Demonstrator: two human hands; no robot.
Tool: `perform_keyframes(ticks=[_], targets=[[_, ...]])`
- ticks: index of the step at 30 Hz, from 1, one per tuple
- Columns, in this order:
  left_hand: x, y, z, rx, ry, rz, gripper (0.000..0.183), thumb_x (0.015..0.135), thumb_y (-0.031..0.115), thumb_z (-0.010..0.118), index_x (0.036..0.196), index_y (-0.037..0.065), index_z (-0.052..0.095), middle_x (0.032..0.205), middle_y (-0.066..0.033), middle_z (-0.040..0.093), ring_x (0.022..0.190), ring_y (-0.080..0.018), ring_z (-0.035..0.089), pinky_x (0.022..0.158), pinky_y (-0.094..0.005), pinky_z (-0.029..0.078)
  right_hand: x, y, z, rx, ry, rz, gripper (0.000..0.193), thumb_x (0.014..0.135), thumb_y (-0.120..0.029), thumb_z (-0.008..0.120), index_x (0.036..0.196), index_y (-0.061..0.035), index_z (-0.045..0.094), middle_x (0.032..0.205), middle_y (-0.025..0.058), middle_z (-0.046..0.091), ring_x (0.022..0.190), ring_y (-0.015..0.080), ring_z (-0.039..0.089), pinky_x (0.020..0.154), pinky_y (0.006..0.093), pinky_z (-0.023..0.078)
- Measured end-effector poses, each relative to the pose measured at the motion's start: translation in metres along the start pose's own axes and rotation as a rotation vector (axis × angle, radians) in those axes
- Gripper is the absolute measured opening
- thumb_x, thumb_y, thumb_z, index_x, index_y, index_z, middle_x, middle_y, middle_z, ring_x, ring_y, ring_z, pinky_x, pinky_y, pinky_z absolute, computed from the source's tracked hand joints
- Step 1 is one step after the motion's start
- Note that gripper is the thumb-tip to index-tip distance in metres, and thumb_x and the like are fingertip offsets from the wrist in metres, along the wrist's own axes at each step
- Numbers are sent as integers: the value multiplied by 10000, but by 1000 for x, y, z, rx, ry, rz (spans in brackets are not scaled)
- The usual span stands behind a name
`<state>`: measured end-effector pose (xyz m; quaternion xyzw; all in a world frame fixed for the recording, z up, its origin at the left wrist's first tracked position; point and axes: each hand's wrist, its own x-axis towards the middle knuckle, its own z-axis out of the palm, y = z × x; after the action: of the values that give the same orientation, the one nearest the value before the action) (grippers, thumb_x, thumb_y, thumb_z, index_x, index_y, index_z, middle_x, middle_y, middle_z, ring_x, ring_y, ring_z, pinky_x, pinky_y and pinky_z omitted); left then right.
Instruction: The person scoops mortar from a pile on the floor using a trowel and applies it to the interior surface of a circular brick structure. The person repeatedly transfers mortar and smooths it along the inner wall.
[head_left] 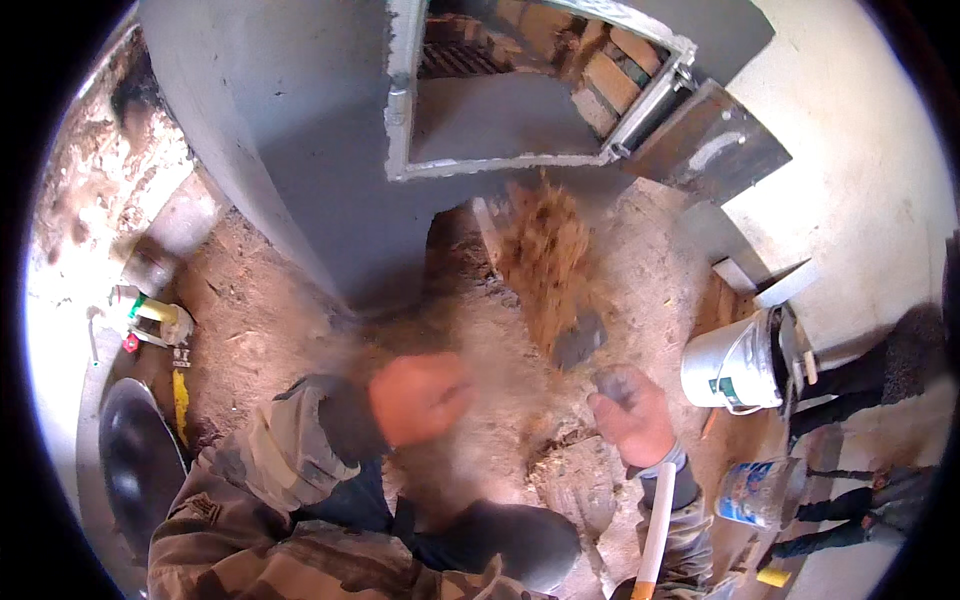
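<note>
My right hand (635,418) is closed, palm partly turned up, just behind a grey flat blade (580,340) that looks like a trowel's; the handle is hidden in the grip. Ahead of the blade, a blurred spray of brown loose material (545,250) stretches toward the foot of a grey plastered stove (340,170). My left hand (420,397) is curled into a fist, smeared by motion, over the dusty ground, and nothing shows in it. Above, the stove's metal-framed opening (398,110) shows bricks inside, and its rusty metal door (715,145) hangs open to the right.
A silver-white bucket (725,365) and a clear plastic pail (755,495) stand at right, near dark hanging clothes (850,385). A black basin (140,460), a yellow strip-like tool (181,405) and a greenish-white device (155,315) are at left. A cigarette (655,530) juts into view close up.
</note>
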<state>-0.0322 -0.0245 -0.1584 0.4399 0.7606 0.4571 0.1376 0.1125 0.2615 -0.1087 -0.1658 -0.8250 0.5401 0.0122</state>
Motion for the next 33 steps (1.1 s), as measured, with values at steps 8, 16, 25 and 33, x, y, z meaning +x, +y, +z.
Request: perform_keyframes(ticks=[8,16,25,33], targets=[[-6,15,-25,-27,59,-11,129,911,123,687,1002,32,688,961,-152,681,863,-363,672,740,-417,553,123,-145,-1,71,-182,-2,213,1008,-227,589,926,-30,581,629,-3,535,498,85,480,435,264,359],[-5,29,-37,-23,138,-76,146,902,121,695,1002,17,681,955,-167,670,851,-376,671,729,-412,554,301,-153,-19,1343,-511,404,189,1038,-218,535,1011,-33,560,678,-18,465,516,88,416,451,233,371],[-3,3,-31,65,59,20,138,913,146,680,995,35,675,951,-166,659,847,-389,659,719,-427,546,303,-137,2,1547,-597,231,188,1053,-117,425,892,-25,452,694,10,454,583,105,482,511,253,444],[-6,-11,-31,-84,32,-15,154,920,168,665,994,34,673,950,-181,651,860,-396,649,729,-440,540,250,-142,-9,1457,-463,288,210,1067,-182,469,1081,25,494,777,3,478,562,83,461,467,239,398]])
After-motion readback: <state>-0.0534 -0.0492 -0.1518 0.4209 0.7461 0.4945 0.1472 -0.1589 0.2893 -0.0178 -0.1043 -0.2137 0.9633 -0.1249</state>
